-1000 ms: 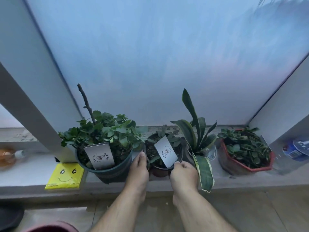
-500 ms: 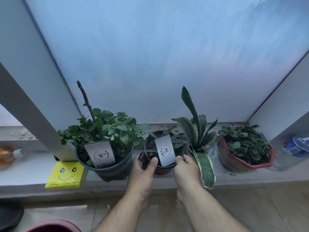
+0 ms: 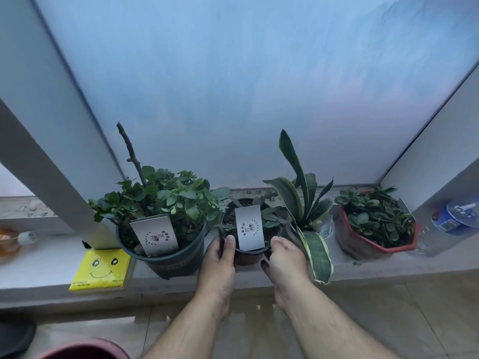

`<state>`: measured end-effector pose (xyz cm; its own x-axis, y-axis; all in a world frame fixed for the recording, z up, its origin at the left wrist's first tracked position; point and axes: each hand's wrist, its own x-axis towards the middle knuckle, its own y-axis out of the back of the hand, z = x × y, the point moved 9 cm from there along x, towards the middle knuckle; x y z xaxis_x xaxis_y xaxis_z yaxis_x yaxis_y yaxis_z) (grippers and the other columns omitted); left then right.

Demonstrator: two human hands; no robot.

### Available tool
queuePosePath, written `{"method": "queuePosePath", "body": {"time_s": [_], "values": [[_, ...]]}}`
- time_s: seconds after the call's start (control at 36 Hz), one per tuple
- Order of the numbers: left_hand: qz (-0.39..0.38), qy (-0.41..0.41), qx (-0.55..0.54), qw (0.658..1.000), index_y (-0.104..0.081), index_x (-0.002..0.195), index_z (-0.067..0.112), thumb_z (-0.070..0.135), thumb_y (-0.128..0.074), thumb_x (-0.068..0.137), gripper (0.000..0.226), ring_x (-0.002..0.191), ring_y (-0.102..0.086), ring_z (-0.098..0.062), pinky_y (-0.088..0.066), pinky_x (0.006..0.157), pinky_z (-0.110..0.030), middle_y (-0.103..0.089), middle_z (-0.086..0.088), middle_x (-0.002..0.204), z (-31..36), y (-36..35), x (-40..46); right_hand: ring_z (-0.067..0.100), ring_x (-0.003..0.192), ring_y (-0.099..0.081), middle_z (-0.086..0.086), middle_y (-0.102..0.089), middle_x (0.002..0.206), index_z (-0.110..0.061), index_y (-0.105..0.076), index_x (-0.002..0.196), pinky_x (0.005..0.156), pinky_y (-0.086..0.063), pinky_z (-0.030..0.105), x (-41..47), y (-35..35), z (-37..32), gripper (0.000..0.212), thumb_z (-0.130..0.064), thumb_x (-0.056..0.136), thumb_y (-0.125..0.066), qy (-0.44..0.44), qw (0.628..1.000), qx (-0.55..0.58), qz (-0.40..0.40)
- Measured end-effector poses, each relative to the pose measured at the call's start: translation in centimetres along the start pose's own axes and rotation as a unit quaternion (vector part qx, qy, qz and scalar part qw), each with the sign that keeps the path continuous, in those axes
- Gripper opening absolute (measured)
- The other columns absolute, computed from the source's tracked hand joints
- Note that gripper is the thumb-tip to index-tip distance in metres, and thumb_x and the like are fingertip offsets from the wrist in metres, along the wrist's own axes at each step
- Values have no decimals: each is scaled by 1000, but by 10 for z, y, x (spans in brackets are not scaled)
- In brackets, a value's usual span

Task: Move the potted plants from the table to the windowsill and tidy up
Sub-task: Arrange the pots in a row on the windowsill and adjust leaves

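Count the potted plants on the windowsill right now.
4. The large dark pot sits at left; the small pot is held by the left hand and right hand; the snake plant stands beside it; the red pot sits at right. None looks hidden.

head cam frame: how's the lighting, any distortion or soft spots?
Head view: dim, bluish backlight from the frosted window, so the small pot between the left hand and right hand reads dark; wide-angle bending splays the window frame; the water bottle at the right edge is stretched and soft; no glare.
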<state>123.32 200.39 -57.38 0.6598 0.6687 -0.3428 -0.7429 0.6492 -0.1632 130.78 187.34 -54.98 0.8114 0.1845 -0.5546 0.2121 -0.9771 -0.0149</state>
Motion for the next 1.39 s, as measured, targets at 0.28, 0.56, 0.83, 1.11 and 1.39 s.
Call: {"method": "queuePosePath", "body": {"time_s": [0.28, 0.56, 0.83, 1.11, 1.39], "values": [[46, 28, -22, 998, -52, 136, 35, 37, -50, 103, 33, 124, -59, -10, -43, 113, -44, -64, 13, 132, -4, 1, -25, 11, 88, -63, -12, -70, 83, -23, -67, 75, 105, -51, 48, -4, 6, 6, 33, -25, 105, -52, -21, 1000, 5, -5], [136, 78, -1, 988, -58, 124, 19, 51, -43, 97, 44, 112, -63, -27, -50, 102, -52, -67, -5, 121, -20, -2, -42, 18, 93, -67, -7, -73, 84, -19, -68, 77, 87, -54, 39, -27, -1, 18, 34, -29, 103, -48, 9, 996, -86, -22], [108, 209, -38, 971, -58, 103, 9, 12, -48, 98, 12, 77, -53, -24, -36, 62, -31, -63, -10, 94, -55, -73, -88, 6, 46, -27, -6, -35, 55, -20, -42, 63, 44, -20, 22, -50, 111, 3, 40, -17, 99, -58, 35, 934, -355, 16], [33, 124, 61, 990, -55, 114, 17, 23, -54, 101, 14, 92, -58, -19, -43, 75, -24, -65, -7, 114, -46, -90, -76, 21, 66, -53, 3, -56, 70, -17, -60, 71, 67, -42, 32, 25, 170, -8, 33, -30, 101, -52, 64, 956, -276, 68], [-6, 46, 208, 977, -53, 130, 34, 34, -52, 103, 28, 120, -58, -11, -46, 111, -42, -61, 11, 130, -24, -90, -78, 23, 149, -38, 6, -41, 161, -11, -38, 155, 125, -27, 46, 87, 143, -26, 56, -37, 107, -43, 45, 995, -81, -41]]}}
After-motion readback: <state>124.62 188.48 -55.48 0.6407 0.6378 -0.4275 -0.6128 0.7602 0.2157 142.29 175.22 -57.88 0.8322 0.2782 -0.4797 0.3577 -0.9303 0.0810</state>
